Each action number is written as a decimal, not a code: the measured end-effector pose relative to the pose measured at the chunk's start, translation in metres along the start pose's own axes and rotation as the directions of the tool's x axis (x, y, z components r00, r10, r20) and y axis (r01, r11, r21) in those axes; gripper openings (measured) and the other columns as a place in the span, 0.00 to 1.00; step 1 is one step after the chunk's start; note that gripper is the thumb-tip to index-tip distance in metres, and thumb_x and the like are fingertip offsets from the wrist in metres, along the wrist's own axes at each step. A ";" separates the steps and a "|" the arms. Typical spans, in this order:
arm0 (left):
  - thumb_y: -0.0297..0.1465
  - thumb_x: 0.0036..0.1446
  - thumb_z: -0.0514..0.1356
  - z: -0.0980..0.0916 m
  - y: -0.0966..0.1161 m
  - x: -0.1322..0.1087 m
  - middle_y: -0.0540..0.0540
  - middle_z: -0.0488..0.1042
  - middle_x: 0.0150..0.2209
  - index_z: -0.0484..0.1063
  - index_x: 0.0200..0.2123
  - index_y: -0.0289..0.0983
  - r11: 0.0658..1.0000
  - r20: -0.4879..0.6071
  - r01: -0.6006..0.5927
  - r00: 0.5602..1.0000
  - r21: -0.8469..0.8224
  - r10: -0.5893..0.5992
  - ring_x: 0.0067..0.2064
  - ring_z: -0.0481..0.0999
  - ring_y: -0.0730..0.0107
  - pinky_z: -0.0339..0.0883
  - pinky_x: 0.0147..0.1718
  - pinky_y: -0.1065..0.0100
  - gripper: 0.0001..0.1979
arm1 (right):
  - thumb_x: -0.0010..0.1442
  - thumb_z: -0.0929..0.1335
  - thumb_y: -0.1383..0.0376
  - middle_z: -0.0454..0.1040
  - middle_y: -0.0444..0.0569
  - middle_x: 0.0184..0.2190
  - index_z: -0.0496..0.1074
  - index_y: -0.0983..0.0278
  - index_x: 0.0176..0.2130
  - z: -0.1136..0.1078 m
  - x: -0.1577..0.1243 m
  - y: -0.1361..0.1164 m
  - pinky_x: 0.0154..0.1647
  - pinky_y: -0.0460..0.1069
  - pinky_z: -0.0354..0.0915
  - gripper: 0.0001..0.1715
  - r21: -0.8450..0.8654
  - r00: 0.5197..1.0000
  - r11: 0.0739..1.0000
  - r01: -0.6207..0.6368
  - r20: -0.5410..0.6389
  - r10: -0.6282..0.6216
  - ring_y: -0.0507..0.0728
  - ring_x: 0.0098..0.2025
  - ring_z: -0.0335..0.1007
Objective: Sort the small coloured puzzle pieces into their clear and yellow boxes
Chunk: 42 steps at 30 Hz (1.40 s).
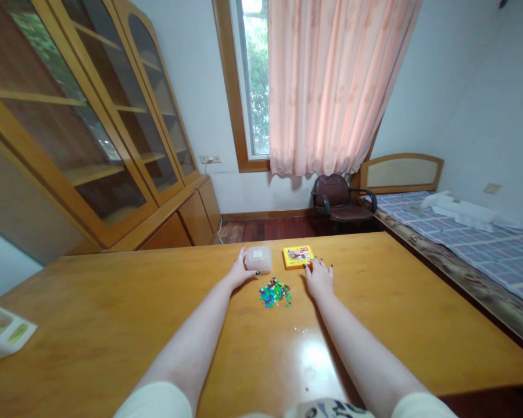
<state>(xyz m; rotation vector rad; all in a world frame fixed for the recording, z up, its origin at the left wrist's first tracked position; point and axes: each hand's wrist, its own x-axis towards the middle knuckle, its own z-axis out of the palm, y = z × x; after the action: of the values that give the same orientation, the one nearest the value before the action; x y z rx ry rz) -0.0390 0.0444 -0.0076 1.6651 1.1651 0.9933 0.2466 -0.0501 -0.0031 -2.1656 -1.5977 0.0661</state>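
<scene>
My left hand (239, 271) grips the side of a small translucent plastic box (258, 259) on the far part of the wooden table (113, 313). My right hand (318, 277) lies flat on the table with fingers spread, its fingertips just short of a small yellow box (297, 256). Between my two hands sits a little heap of tiny coloured building pieces (274, 292), green, blue, yellow and brown. Neither hand touches the heap.
A white printed leaflet (2, 334) lies at the table's left edge. A glass-fronted wooden cabinet (91, 133) stands to the left. Beyond the table are a dark chair (337, 199), a curtained window (331, 81), and a bed (475, 238) along the right.
</scene>
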 end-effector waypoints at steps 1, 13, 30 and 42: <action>0.24 0.35 0.68 0.000 0.000 0.001 0.37 0.59 0.60 0.39 0.64 0.39 1.000 0.010 -0.012 1.000 -0.008 0.012 0.59 0.60 0.56 0.54 0.58 0.58 0.56 | 0.64 0.53 0.53 0.59 0.54 0.59 0.61 0.65 0.57 0.000 0.000 -0.001 0.62 0.61 0.33 0.29 -0.005 1.000 1.000 0.031 -0.001 -0.031 0.62 0.62 0.47; 0.27 0.39 0.67 -0.035 0.003 0.004 0.36 0.66 0.55 0.61 0.53 0.34 0.995 -0.060 -0.081 0.995 0.051 0.084 0.56 0.66 0.57 0.57 0.56 0.57 0.35 | 0.64 0.54 0.55 0.60 0.51 0.59 0.62 0.62 0.57 0.001 -0.002 -0.004 0.62 0.59 0.35 0.27 -0.001 0.984 0.985 0.174 0.024 -0.174 0.60 0.63 0.47; 0.30 0.33 0.69 -0.078 -0.018 -0.031 0.37 0.56 0.61 0.42 0.64 0.39 0.976 -0.124 -0.015 0.991 0.215 0.043 0.61 0.58 0.55 0.50 0.59 0.56 0.56 | 0.64 0.53 0.54 0.59 0.50 0.60 0.62 0.62 0.57 0.001 -0.001 -0.002 0.62 0.59 0.37 0.28 0.033 0.987 0.988 0.152 0.045 -0.153 0.59 0.63 0.46; 0.33 0.42 0.65 -0.131 -0.018 -0.029 0.38 0.68 0.54 0.62 0.52 0.35 0.994 -0.182 -0.010 0.983 0.106 0.030 0.54 0.68 0.58 0.58 0.56 0.56 0.32 | 0.64 0.53 0.55 0.60 0.50 0.59 0.62 0.62 0.57 -0.001 -0.001 -0.004 0.62 0.58 0.38 0.27 0.051 0.988 0.989 0.139 0.055 -0.142 0.59 0.63 0.47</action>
<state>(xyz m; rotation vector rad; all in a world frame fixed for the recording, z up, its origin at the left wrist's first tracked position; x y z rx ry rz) -0.1730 0.0457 0.0139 1.6975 1.3438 1.1348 0.2429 -0.0508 -0.0011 -2.0275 -1.7591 0.1231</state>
